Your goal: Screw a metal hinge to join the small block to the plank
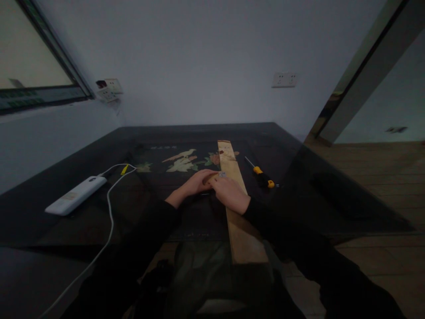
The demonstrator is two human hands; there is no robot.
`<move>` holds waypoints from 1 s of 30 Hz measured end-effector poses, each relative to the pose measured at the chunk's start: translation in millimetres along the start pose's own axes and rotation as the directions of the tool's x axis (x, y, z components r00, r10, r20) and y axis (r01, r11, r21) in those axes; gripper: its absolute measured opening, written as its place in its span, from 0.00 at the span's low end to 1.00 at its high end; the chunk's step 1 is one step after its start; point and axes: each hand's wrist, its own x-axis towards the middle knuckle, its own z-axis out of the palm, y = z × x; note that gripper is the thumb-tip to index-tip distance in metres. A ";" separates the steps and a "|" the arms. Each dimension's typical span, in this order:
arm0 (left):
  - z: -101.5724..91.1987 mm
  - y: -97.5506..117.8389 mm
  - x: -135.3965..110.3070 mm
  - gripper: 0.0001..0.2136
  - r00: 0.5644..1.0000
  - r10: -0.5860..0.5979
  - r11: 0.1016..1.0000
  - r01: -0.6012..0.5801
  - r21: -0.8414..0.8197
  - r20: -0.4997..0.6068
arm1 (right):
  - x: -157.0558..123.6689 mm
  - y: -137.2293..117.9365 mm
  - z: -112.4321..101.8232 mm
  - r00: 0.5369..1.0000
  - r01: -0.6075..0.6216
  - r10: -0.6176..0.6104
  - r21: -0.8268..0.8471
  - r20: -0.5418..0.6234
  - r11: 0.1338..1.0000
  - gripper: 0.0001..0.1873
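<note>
A long wooden board (pixel 247 243) lies lengthwise on the dark table, its near end sticking out past the front edge. Over the board's left side, my right hand (pixel 231 193) is closed, fingers at a small tan piece (pixel 211 177). My left hand (pixel 198 182) curls around that same piece from the left. Just beyond the fingers shows a small silvery metal part (pixel 222 174), too small to name. My fingers hide most of the tan piece. To the right of the board rests a screwdriver (pixel 262 176) with a yellow and black handle, its shaft pointing away from me.
A white power bank (pixel 76 195) lies on the left, with a white cable (pixel 110 212) trailing off the table's front edge. The dark tabletop (pixel 292 155) bears a bird-and-flower picture (pixel 182 161). Behind stands a wall with sockets (pixel 284 79).
</note>
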 end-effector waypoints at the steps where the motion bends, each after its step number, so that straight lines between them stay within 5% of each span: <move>1: 1.0 -0.4 -0.1 0.23 1.000 -0.003 1.000 0.003 -0.003 -0.012 | 1.6 5.7 -5.2 0.999 -0.027 0.028 0.046 -0.033 0.999 0.18; 6: 3.6 -1.1 0.1 0.28 0.999 -0.034 0.999 0.035 0.024 -0.018 | 27.7 52.3 -17.5 0.960 -0.117 0.213 0.428 -0.184 0.896 0.16; 10: 2.5 -0.1 0.2 0.28 1.000 -0.002 0.998 0.000 0.068 0.022 | 51.0 86.2 1.5 0.913 -0.085 0.363 0.787 -0.183 0.611 0.13; 13: 2.0 0.3 -0.6 0.28 1.000 -0.009 0.995 0.006 0.098 0.027 | 57.1 94.7 20.9 0.890 -0.091 0.432 0.869 -0.149 0.486 0.13; 23: 3.5 -4.3 -0.6 0.27 0.999 0.000 0.994 -0.007 0.110 0.055 | 53.2 87.8 38.6 0.860 -0.041 0.462 0.874 -0.216 0.484 0.14; 30: 2.9 -4.9 -1.0 0.27 0.997 0.009 0.993 -0.018 0.113 0.079 | 53.8 87.9 40.5 0.857 -0.078 0.460 0.826 -0.230 0.559 0.11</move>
